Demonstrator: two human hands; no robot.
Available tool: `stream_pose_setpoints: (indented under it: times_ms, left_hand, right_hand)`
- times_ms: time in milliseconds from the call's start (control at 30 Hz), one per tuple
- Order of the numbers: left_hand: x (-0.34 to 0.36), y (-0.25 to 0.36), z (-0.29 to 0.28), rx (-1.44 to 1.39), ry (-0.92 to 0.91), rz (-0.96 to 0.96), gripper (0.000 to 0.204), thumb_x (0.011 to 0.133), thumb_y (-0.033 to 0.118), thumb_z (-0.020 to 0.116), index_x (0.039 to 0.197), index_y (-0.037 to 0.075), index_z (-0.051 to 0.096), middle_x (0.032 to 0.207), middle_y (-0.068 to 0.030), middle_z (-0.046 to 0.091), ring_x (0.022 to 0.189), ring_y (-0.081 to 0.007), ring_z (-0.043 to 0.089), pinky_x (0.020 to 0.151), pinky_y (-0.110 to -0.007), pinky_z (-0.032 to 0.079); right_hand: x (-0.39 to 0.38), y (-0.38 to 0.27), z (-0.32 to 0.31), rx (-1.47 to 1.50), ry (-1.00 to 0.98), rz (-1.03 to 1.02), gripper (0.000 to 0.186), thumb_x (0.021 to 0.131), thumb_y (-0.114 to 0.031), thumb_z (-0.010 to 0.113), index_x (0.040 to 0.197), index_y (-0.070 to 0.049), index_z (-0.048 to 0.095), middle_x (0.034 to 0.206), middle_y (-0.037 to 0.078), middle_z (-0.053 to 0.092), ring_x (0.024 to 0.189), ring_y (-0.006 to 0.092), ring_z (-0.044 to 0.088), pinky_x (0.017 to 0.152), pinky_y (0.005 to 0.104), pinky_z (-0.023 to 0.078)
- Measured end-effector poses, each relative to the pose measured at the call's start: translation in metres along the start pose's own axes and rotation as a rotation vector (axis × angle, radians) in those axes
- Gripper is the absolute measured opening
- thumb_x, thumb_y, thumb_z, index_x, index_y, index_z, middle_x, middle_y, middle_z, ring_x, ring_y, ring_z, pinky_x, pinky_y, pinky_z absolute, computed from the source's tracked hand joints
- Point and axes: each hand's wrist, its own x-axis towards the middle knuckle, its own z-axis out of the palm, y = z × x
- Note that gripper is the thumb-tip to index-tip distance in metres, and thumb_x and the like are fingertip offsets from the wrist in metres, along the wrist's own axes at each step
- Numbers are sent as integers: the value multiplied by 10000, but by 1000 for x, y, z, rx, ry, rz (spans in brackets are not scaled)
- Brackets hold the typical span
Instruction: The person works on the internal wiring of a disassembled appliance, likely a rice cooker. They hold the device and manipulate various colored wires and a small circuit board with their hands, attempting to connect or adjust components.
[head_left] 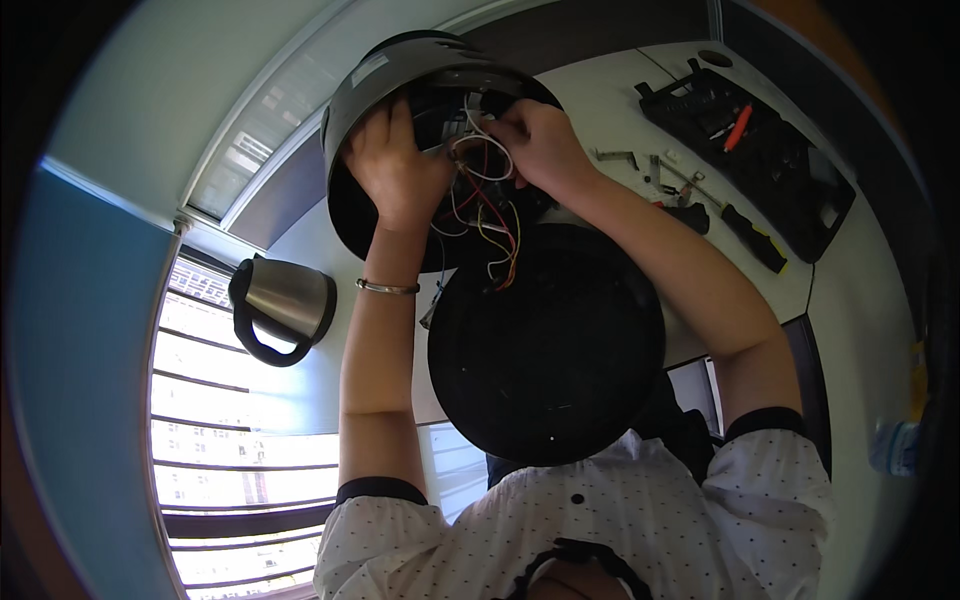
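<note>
A round dark appliance housing lies tipped with its open underside toward me. Loose red, yellow and white wires hang out of it. My left hand reaches inside, its fingers stretched along the inner wall and its thumb close to the wires. Beside the white wire loop, my right hand has its fingers bent together in a pinch; what lies between the fingertips is hidden. A black round base cover sits below the housing, in front of my body, with wire ends over its upper edge.
At left stands a steel kettle with a black handle, near the window blinds. To the right, a screwdriver and small metal parts lie by an open black tool case holding a red-handled tool.
</note>
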Motion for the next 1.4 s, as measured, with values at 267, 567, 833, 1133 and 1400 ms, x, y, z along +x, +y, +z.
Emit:
stream_pose_setpoints:
  times_ms: [267,567,833,1133,1400]
  left_hand:
    - [3,2,0,0,-7,17,700,481,297,827,1107,52,631,1121,-94,593,1034,-313,546,873,-444,405]
    - [4,1,-1,-11,-4,8,682,494,282,810,1107,48,621,1103,-86,607,1007,-283,563,830,-431,431]
    - [5,3,-3,-3,-16,15,714,478,327,853,1096,37,642,1099,-111,612,1015,-303,568,860,-418,435]
    - [7,6,-2,-37,23,16,741,477,397,835,1100,49,637,1091,-78,614,996,-278,572,842,-414,431]
    - [6,4,-2,-44,-34,5,616,534,272,794,1086,47,638,1121,-57,603,1057,-237,547,886,-423,411]
  right_hand:
    - [0,5,-3,-70,0,-78,314,905,-242,613,829,63,605,537,86,571,389,139,543,356,252,416]
    - [0,-4,-3,12,-23,67,295,912,-234,599,839,52,613,561,79,587,407,139,555,357,248,409]
    - [15,12,-12,-531,-21,-362,282,924,-238,556,835,22,620,627,185,596,519,288,601,491,368,463]
    - [12,11,-6,-437,54,-252,257,909,-229,572,858,19,616,684,199,600,625,342,594,582,390,453]
    - [17,22,-6,-216,-17,-139,297,944,-246,553,797,11,587,606,51,539,560,117,490,520,285,387]
